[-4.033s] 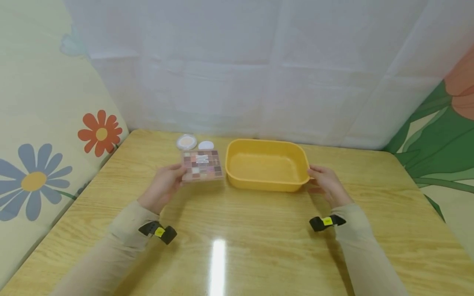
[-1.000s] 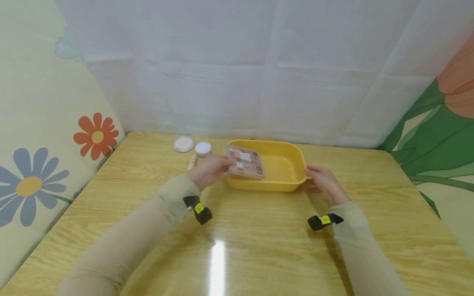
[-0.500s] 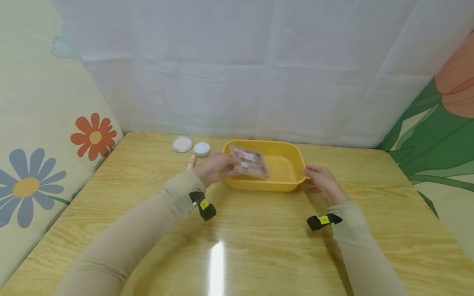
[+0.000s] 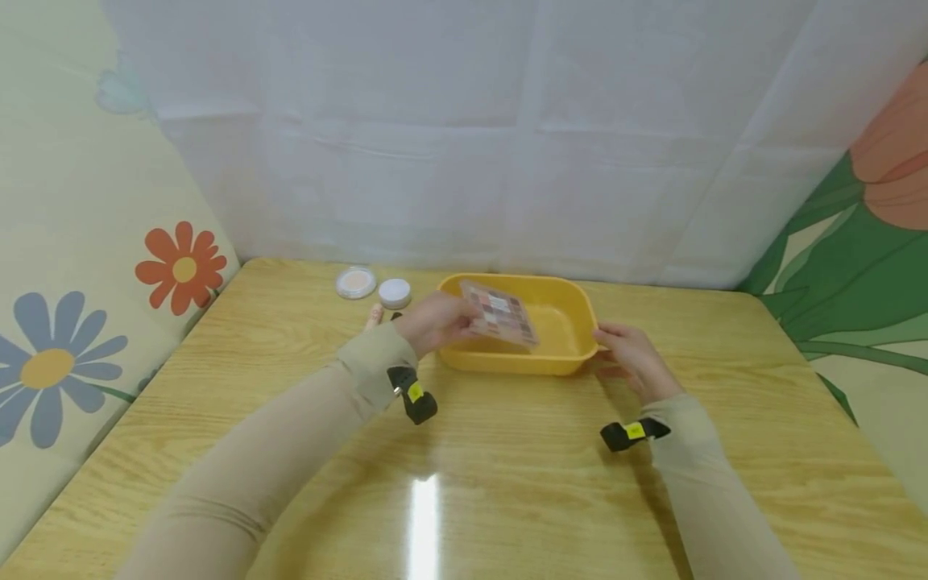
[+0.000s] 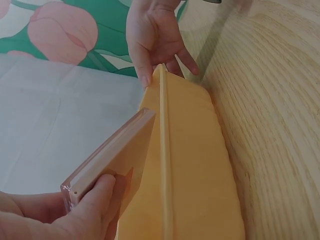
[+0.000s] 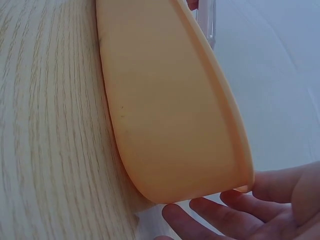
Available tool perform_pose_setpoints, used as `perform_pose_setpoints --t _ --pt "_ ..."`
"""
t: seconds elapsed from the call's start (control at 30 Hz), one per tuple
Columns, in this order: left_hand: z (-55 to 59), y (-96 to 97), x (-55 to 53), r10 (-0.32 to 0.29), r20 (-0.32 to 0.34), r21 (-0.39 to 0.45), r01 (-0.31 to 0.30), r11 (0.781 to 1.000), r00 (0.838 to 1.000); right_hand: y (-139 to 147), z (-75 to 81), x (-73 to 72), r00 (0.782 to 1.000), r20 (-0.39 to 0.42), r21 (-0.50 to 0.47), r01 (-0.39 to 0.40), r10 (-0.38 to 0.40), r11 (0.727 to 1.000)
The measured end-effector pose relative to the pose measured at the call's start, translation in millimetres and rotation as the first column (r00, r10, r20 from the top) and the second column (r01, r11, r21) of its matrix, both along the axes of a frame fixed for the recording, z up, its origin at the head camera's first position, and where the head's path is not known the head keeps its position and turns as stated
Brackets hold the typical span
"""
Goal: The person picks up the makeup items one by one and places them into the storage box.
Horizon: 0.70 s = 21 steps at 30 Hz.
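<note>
A left hand [image 4: 437, 321] pinches one end of a makeup palette [image 4: 503, 313], tilted over a yellow tub [image 4: 518, 365] the right hand [image 4: 635, 360] grips; that one-ended hold could let the palette slip.

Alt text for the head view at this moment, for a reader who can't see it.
A person's left hand holds a makeup palette tilted over a yellow bin, while the right hand grips the bin's right end. Left of the bin on the wooden table are a clear round compact, a round white container and a slim pale item, partly hidden.
</note>
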<state>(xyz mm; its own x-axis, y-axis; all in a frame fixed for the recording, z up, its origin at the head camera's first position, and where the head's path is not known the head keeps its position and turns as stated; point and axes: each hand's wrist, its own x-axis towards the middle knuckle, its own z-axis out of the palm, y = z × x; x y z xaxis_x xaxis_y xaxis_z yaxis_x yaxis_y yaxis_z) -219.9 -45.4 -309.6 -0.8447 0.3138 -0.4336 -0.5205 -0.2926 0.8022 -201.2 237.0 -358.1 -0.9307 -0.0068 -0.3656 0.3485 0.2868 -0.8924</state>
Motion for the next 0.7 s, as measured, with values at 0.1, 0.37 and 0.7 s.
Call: perform_pose_setpoints --t 0.1,0.37,0.7 --pt "0.7 3.3 -1.0 -0.004 -0.004 -0.008 0.004 1.0 1.0 -1 0.2 0.2 1.0 0.002 0.002 0.001 -0.001 1.0" --pt "-1.1 11.8 -4.2 -0.006 0.008 -0.047 0.007 0.999 1.0 0 -0.7 -0.1 1.0 -0.006 0.019 -0.01 0.01 1.0" --pt "-1.7 25.3 -9.2 -0.011 0.0 -0.08 0.011 0.997 1.0 1 -0.7 -0.2 1.0 -0.008 0.03 -0.013 0.013 0.999"
